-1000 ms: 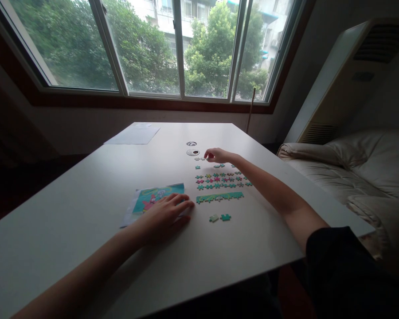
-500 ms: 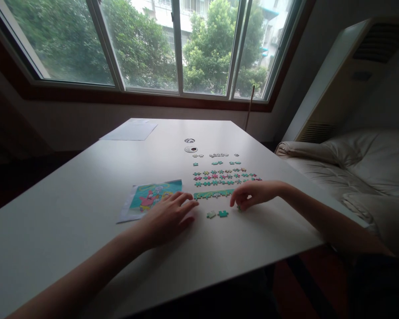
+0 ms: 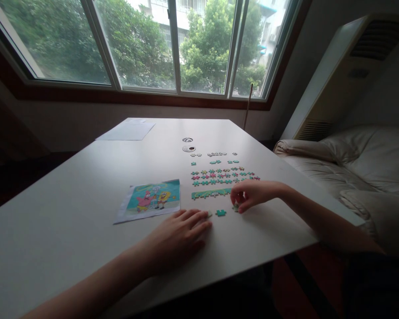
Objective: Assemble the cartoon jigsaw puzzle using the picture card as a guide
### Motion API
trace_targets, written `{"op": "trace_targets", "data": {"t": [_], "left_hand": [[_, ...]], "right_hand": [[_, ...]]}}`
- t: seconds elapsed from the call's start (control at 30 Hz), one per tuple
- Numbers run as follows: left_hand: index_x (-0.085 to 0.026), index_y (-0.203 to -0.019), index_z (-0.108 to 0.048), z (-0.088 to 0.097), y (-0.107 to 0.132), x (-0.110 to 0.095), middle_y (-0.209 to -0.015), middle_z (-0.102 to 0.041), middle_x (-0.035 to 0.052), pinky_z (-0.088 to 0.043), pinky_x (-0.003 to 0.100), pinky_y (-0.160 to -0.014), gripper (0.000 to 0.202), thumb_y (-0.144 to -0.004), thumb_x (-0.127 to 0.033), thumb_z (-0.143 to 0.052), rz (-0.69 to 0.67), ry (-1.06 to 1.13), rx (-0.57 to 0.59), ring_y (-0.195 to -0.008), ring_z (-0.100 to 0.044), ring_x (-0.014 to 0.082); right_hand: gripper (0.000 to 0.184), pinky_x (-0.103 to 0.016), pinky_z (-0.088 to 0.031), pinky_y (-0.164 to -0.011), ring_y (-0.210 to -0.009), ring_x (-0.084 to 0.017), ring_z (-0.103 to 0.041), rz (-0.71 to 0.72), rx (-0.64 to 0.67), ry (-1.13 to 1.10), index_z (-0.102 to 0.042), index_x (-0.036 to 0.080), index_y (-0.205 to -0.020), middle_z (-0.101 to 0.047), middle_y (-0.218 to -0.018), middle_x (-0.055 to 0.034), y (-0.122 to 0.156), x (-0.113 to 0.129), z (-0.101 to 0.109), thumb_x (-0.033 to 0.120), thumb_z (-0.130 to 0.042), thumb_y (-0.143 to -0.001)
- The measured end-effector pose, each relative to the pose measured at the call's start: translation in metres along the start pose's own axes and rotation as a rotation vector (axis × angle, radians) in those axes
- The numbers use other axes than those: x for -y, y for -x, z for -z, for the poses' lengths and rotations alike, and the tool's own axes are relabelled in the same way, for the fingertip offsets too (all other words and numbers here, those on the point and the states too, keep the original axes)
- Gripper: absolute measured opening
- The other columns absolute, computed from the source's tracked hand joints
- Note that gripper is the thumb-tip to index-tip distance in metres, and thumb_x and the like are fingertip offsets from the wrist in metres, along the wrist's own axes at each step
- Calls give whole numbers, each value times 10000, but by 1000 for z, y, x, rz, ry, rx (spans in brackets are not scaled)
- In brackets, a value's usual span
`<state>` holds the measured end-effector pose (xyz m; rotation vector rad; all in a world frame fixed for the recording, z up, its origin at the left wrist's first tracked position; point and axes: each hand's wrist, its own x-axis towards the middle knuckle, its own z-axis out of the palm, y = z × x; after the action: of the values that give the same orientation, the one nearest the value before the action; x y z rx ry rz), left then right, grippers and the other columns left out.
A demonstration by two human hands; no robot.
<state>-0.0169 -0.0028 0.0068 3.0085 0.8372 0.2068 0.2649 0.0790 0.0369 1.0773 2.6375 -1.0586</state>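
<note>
My left hand [image 3: 179, 235] lies flat on the white table [image 3: 86, 186], fingers spread, its fingertips touching a pale loose puzzle piece [image 3: 209, 214]. A teal loose piece [image 3: 221, 212] lies just to the right of it. My right hand [image 3: 251, 195] is pinched on a small puzzle piece [image 3: 235, 207] at the right end of a joined green strip of pieces [image 3: 210, 193]. Beyond the strip, several loose pieces [image 3: 222, 175] lie in rows. A cartoon reference picture [image 3: 151, 199] lies left of the strip.
A round cable grommet [image 3: 189, 148] and its cap [image 3: 187, 139] sit mid-table. A sheet of paper [image 3: 126, 130] lies at the far left corner. A thin stick [image 3: 248, 106] leans by the window. A cream sofa [image 3: 352, 164] stands right of the table.
My right hand came back from the far rows to the right end of the green strip. My left hand slid off the picture to the right, onto the pale loose piece.
</note>
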Motion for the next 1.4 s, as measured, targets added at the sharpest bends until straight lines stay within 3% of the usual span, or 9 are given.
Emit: {"op": "trace_targets", "data": {"t": [0.37, 0.7, 0.87, 0.97, 1.13, 1.4], "left_hand": [[-152, -1299, -410, -3, -2, -2, -1216, -541, 123, -393, 421, -906, 460, -892, -364, -436, 97, -49, -3, -1099, -496, 282], [-205, -1283, -428, -2, -1, 0, -1299, -505, 80, -392, 411, -923, 399, -907, -340, -429, 27, -5, 0, -1167, -465, 268], [-203, -1289, -421, -4, -1, -5, -1311, -487, 98, -380, 416, -931, 397, -915, -336, -410, 31, -45, -51, -1169, -460, 267], [-183, -1304, -410, -5, 0, -10, -1262, -521, 109, -384, 403, -920, 438, -908, -370, -416, 23, -52, -25, -1127, -480, 265], [-146, -1273, -454, -5, 1, -15, -1242, -534, 122, -387, 408, -889, 453, -908, -409, -409, 38, -95, -9, -1081, -499, 280], [-176, -1129, -549, 4, 11, -14, -1171, -594, 86, -407, 408, -848, 306, -876, -338, -490, 36, -122, -46, -1026, -545, 275]], "right_hand": [[278, -182, -361, -538, -628, -85, -488, -38, -25, 61, -586, 152, -877, -552, -723, 5, -3, 5, -4, 353, -667, -703], [253, -184, -384, -561, -642, -84, -487, -14, 23, 10, -585, 143, -903, -544, -727, 6, -3, 4, -2, 306, -656, -723], [258, -187, -383, -566, -643, -84, -485, -6, 23, 6, -586, 141, -907, -539, -732, 4, -3, 5, -2, 313, -652, -727], [272, -184, -364, -549, -629, -79, -472, -6, 16, 27, -587, 147, -886, -533, -722, 11, -3, 0, -3, 342, -664, -712], [325, -185, -347, -548, -625, -77, -450, 16, 45, 58, -584, 148, -827, -522, -712, 15, -3, -8, -3, 411, -693, -669], [318, -182, -335, -544, -620, -74, -442, 23, 58, 97, -575, 152, -802, -513, -705, 22, -1, -8, -2, 416, -692, -668]]}}
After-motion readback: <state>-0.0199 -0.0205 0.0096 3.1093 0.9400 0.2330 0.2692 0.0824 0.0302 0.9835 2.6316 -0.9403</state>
